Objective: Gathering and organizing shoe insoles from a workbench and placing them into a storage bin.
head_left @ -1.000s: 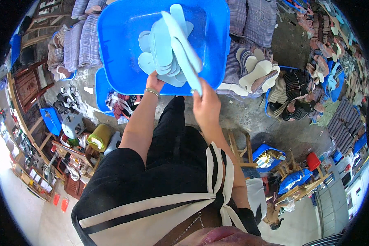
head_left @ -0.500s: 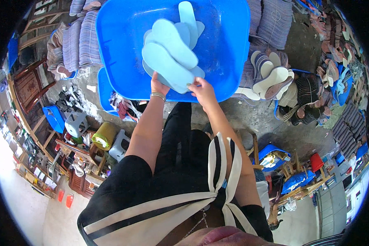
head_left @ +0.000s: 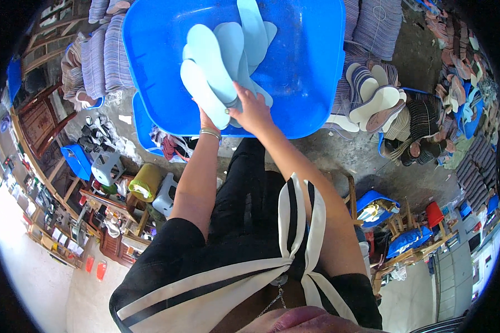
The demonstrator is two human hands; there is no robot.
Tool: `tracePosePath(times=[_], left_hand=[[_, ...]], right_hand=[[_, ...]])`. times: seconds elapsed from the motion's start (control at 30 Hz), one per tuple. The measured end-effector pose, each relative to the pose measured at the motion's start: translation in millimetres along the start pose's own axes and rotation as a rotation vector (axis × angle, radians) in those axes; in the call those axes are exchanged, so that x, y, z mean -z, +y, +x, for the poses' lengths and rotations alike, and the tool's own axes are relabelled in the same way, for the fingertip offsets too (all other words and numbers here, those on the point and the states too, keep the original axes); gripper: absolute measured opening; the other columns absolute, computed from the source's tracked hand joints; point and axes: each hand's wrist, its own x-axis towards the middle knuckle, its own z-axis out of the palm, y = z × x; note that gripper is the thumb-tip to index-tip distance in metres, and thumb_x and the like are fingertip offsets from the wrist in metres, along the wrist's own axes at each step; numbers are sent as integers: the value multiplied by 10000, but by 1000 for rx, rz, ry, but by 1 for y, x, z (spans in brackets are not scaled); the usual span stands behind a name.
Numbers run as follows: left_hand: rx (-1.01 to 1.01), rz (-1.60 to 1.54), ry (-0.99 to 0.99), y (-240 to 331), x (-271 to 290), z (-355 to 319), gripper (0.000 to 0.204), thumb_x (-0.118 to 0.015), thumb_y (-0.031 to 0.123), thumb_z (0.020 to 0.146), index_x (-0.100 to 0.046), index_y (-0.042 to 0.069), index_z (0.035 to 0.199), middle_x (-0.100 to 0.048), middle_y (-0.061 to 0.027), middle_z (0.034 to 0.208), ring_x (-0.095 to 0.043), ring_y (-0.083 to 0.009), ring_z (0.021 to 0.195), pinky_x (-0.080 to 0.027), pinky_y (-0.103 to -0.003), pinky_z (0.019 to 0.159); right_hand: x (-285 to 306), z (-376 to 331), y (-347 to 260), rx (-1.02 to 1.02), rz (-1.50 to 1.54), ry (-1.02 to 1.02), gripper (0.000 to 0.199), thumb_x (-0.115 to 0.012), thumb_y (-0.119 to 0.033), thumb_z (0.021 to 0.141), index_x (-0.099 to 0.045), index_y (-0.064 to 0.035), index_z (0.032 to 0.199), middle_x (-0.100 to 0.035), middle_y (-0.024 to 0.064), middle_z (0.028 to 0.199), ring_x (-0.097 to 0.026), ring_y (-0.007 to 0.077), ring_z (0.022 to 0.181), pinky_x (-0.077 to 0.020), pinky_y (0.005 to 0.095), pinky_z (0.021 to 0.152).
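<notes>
Several pale blue insoles [head_left: 214, 66] overlap in a fan inside a large blue plastic basin [head_left: 305, 105] in front of me. My left hand [head_left: 206, 121] grips the lower end of the leftmost insole [head_left: 201, 91] from its left side, its fingers mostly hidden beneath. My right hand [head_left: 253, 112] is closed at the lower ends of the insoles beside it, thumb toward the leftmost one and fingers over the neighbouring one. Another pale blue insole [head_left: 253, 33] lies farther back, pointing away from me.
Bundles of striped insoles [head_left: 118, 53] stand left of the basin, with a similar bundle [head_left: 375, 28] on the right. Loose white-faced insoles [head_left: 366, 100] lie at the right. Grey plastic stools [head_left: 106, 167] and a yellow-green roll-shaped container [head_left: 145, 182] stand at the lower left.
My right hand has moved left and over the insoles. The leftmost insole has swung more upright and shifted left, fanning apart from those beside it.
</notes>
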Motion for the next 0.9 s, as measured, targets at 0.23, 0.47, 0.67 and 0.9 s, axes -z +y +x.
tracePosePath(times=[0.23, 0.47, 0.67, 0.9], left_hand=[[-64, -75, -53, 35, 4, -52, 680, -336, 605, 878, -384, 112, 1344, -465, -81, 1323, -459, -302, 1182, -349, -441, 1015], [-138, -199, -340, 94, -4, -121, 595, -376, 451, 925, -324, 71, 1380, -377, -143, 1388, -402, -347, 1235, -347, -510, 1021], [-246, 7, -136, 127, 9, -136, 635, -397, 498, 911, -327, 69, 1375, -418, -129, 1354, -446, -329, 1192, -381, -453, 1009], [-136, -158, -401, 93, 24, -168, 641, -418, 501, 904, -337, 69, 1371, -426, -127, 1346, -449, -314, 1189, -378, -443, 1009]], right_hand=[[-3, -58, -21, 309, 32, 306, 796, -694, -245, 728, -271, -142, 1394, -464, 133, 1270, -427, 422, 1115, -392, 484, 935], [27, -135, -82, 569, 97, 214, 690, -732, -253, 698, -414, -243, 1311, -418, 84, 1307, -403, 338, 1185, -380, 485, 900], [67, -124, -81, 967, 402, 295, 332, -703, -251, 754, -611, -105, 1038, -602, 66, 1038, -575, 278, 949, -458, 364, 778], [47, 61, 13, -65, 686, 562, 508, -621, -355, 843, -476, -65, 1234, -582, 119, 1090, -598, 208, 853, -470, 312, 734]])
